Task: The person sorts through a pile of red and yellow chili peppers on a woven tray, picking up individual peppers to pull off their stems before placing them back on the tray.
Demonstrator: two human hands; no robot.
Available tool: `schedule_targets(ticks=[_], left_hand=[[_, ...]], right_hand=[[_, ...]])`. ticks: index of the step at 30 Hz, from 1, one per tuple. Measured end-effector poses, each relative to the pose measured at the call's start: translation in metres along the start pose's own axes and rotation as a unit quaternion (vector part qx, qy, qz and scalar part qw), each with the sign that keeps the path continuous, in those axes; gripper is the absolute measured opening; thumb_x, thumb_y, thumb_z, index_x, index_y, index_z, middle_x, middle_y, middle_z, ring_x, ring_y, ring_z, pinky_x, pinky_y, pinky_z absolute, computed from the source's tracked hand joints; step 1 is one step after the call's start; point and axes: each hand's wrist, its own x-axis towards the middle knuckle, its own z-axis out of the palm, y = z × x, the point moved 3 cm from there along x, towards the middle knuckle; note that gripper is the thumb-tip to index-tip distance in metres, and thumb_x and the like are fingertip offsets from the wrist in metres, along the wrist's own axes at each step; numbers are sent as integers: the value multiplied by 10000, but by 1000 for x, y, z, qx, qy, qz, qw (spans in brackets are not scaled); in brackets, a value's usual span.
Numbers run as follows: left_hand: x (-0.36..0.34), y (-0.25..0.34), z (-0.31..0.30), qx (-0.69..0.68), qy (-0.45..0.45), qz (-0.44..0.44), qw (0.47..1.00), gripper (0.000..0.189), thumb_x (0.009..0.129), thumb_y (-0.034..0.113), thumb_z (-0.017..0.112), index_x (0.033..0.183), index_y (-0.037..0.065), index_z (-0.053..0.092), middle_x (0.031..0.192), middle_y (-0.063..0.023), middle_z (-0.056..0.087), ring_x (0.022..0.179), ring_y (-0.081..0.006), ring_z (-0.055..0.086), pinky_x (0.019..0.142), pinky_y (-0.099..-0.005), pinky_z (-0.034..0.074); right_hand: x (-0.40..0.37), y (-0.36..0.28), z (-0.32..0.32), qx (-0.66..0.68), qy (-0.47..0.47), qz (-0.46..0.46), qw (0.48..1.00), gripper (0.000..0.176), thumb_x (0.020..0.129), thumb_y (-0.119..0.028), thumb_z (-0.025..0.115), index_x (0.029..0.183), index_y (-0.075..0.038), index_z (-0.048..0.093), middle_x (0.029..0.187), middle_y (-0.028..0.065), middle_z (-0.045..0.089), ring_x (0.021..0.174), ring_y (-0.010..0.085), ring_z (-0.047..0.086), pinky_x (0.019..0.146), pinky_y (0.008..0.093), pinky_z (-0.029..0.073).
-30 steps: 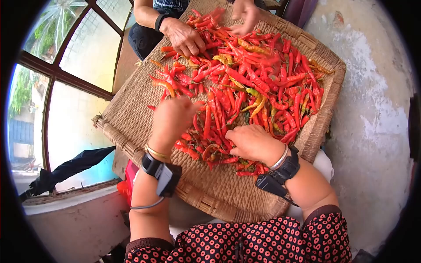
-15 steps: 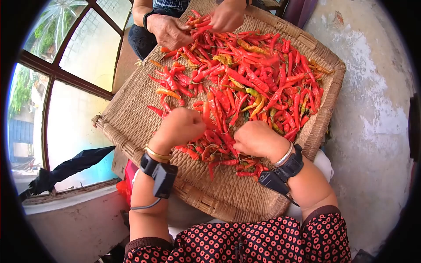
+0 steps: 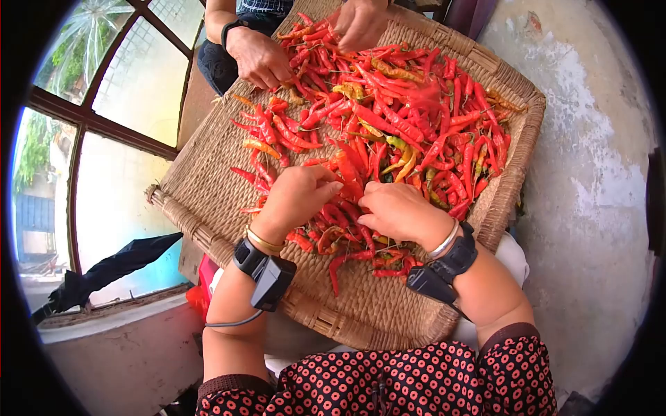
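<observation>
The red chillies (image 3: pixel 388 118) lie heaped on the woven tray (image 3: pixel 215 166), thickest over its middle and far half, with a few yellow and orange ones mixed in. At the near edge of the heap the left hand (image 3: pixel 298 195) rests knuckles up on the chillies, fingers (image 3: pixel 331 187) bent down and close together, tips touching a red one. Just beside it the right hand (image 3: pixel 399 211) is curled over the same patch, its fingers tucked in among the pods. Whether either hand has a chilli pinched cannot be told, since the palms hide it.

A black wrist device (image 3: pixel 267 274) and a gold bangle (image 3: pixel 263 241) sit on the left wrist; another black device (image 3: pixel 444 274) and a silver bangle (image 3: pixel 445 243) sit on the right.

At the tray's far edge a second person's two hands (image 3: pixel 260 55) (image 3: pixel 357 24) are down in the chillies.

Beyond the tray's bare side stands a window (image 3: pixel 104 90), with a folded black umbrella (image 3: pixel 104 267) on its sill. Past the tray's opposite rim is a worn plastered wall (image 3: pixel 590 173)
</observation>
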Motion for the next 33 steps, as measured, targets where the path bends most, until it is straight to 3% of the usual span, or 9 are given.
schedule_targets(ticks=[4,8,11,15,19,21,23,24,33], left_hand=[[2,-4,11,60,35,37,997,209,771,181,634,898,15,629,684,-158,605,614,-264,606,562,-343,465],[9,-5,16,41,15,-5,999,215,784,177,634,903,-2,622,689,-142,615,621,-213,610,562,-325,467],[16,-21,23,-110,48,-9,993,267,766,251,650,821,-8,619,671,-171,606,622,-293,612,570,-386,468],[14,-18,17,-179,-7,-59,982,223,775,207,652,821,-9,623,636,-86,603,567,-140,561,517,-292,443],[7,-15,-1,-321,-49,-93,941,109,837,148,613,856,41,627,666,44,565,575,-38,507,502,-199,407],[5,-16,-15,-322,-8,-115,940,112,848,145,604,883,42,630,657,47,559,578,-33,510,492,-195,401],[5,-24,-33,-326,191,-59,924,165,817,128,616,907,-10,614,720,-21,620,590,-100,553,560,-244,445],[2,-22,-41,-60,281,-12,958,217,777,127,639,957,7,613,761,-91,633,622,-216,594,598,-304,470],[5,6,20,107,96,111,983,486,724,181,685,1153,27,517,868,-161,627,787,-324,612,662,-360,486]], right_hand=[[-2,3,-1,94,5,-33,995,294,770,-220,626,990,-27,595,999,171,531,923,368,557,801,432,450],[4,-2,12,105,-9,-52,993,375,774,-191,602,1102,-14,549,1085,186,479,943,373,546,815,434,445],[2,-6,10,130,29,-81,988,360,774,-178,588,1089,-4,561,1061,188,495,941,363,549,816,432,444],[-2,-10,-6,174,25,-145,974,316,778,-186,571,1027,7,598,959,187,553,930,343,558,805,421,443],[-8,-1,-13,50,1,-47,998,280,775,-217,589,970,-17,609,897,152,592,855,329,582,757,411,461],[-12,-1,-14,2,24,-26,999,282,765,-251,607,942,-31,615,884,147,601,841,334,586,723,429,463],[-10,-3,-6,-25,-47,-14,998,290,757,-278,617,905,-28,619,871,142,604,851,332,586,718,428,463],[-8,-5,-2,-37,-56,-7,998,293,750,-307,629,836,-28,628,812,151,616,817,335,598,702,432,470],[-11,-8,5,-113,-41,3,993,311,725,-346,654,744,-36,630,709,148,622,740,328,619,662,432,481]])
